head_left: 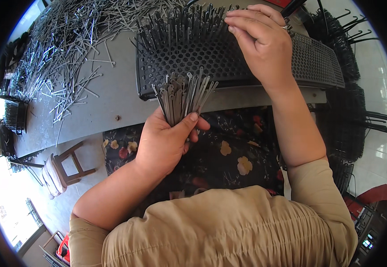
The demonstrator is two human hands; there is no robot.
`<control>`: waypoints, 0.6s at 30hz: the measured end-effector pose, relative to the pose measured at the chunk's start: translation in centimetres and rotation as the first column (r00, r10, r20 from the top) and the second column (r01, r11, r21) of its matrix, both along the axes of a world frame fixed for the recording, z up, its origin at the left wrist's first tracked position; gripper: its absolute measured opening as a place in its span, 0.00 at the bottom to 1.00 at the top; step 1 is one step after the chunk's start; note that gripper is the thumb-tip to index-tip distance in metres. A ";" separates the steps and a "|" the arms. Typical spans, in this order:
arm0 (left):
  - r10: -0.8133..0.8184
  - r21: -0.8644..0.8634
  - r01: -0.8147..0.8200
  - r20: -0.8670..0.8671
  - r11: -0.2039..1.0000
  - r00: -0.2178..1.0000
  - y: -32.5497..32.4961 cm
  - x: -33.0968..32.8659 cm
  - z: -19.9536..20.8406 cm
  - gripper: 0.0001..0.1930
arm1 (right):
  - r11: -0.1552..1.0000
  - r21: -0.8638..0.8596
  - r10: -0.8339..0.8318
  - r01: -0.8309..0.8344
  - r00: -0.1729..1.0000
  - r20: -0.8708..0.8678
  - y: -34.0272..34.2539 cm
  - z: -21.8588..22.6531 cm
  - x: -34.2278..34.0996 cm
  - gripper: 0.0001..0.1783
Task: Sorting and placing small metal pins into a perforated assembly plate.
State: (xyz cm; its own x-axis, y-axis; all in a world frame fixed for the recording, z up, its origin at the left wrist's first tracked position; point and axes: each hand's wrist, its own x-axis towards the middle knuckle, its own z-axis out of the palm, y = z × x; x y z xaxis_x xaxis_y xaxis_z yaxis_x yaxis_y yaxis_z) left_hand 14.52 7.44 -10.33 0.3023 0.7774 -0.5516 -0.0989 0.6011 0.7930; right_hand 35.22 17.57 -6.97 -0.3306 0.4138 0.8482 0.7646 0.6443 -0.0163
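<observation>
We look down from a head-worn camera at a grey work table point(113, 95) that fills the upper half of the view. Across its far left lies a wide heap of loose metal pins point(69, 40), thin and silver-grey, scattered in every direction. At the near edge of the table rests a black perforated tray point(247, 62), a curved panel full of small holes; on its far left part, a cluster of pins already stands upright in the holes.

Below the table we see the person's lap in dark floral cloth point(229, 151), and tan sleeves at the bottom edge. A small wooden stool point(64, 167) stands on the floor to the left.

Our left hand point(164, 142) is clamped around a bundle of pins point(182, 95), thumb pressed across the front, the pins fanning upward just in front of the tray's near edge. Our right hand point(262, 42) reaches over the tray, fingertips point(235, 20) pinched together at the standing pins; what they hold is too small to tell.
</observation>
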 end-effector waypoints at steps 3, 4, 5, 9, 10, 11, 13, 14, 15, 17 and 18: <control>0.008 0.022 -0.008 0.018 1.000 1.000 -0.1 -0.2 -0.4 0.03 | 1.000 -0.002 0.026 -0.026 1.000 0.014 -0.3 -1.6 1.0 0.11; 0.001 0.038 -0.002 0.023 0.999 1.000 -0.2 -0.3 -0.5 0.04 | 1.000 -0.003 0.026 -0.026 1.000 0.013 -1.3 -2.0 1.0 0.11; -0.001 0.036 0.000 0.026 0.999 1.000 -0.2 -0.3 -0.5 0.04 | 0.889 -0.430 0.011 -0.160 0.944 -0.329 -3.4 -1.5 -0.3 0.12; 0.059 0.054 -0.066 0.119 0.996 0.991 -0.4 0.1 -0.3 0.04 | 0.360 -0.728 -0.217 -0.583 0.706 -0.674 -7.1 -2.0 -2.4 0.12; 0.062 0.087 -0.073 0.122 0.994 0.991 -0.4 0.2 -0.2 0.04 | 0.305 -0.705 -0.217 -0.640 0.674 -0.706 -7.4 -2.5 -2.4 0.14; 0.058 0.088 -0.069 0.123 0.994 0.991 -0.5 0.4 -0.1 0.04 | 0.307 -0.706 -0.219 -0.638 0.674 -0.705 -7.7 -2.5 -2.5 0.14; 0.072 0.101 -0.083 0.112 0.991 0.991 -0.6 0.7 0.1 0.04 | 0.309 -0.630 -0.315 -0.712 0.549 -0.774 -8.1 -2.4 -2.9 0.16; 0.067 0.102 -0.079 0.113 0.992 0.991 -0.6 0.7 0.0 0.04 | 0.312 -0.631 -0.317 -0.710 0.548 -0.774 -8.1 -2.4 -2.8 0.16; 0.066 0.094 -0.076 0.108 0.993 0.992 -0.6 0.6 -0.2 0.05 | 0.352 -0.625 -0.309 -0.697 0.543 -0.781 -8.1 -2.6 -2.8 0.15; 0.066 0.086 -0.075 0.102 0.993 0.993 -0.5 0.4 -0.3 0.05 | 0.390 -0.617 -0.300 -0.683 0.540 -0.787 -7.8 -2.5 -2.6 0.15; 0.057 0.081 -0.064 0.091 0.995 0.994 -0.5 0.3 -0.4 0.05 | 0.434 -0.583 -0.291 -0.687 0.506 -0.812 -7.5 -2.3 -2.2 0.14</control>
State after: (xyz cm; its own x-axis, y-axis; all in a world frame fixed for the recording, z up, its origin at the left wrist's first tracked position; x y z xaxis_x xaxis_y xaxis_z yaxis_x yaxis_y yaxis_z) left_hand 14.82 6.97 -10.76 0.2978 0.8381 -0.4570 -0.2051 0.5237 0.8268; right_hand 33.07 10.09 -9.23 -0.0088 0.9990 0.0436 -0.0644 0.0430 -0.9970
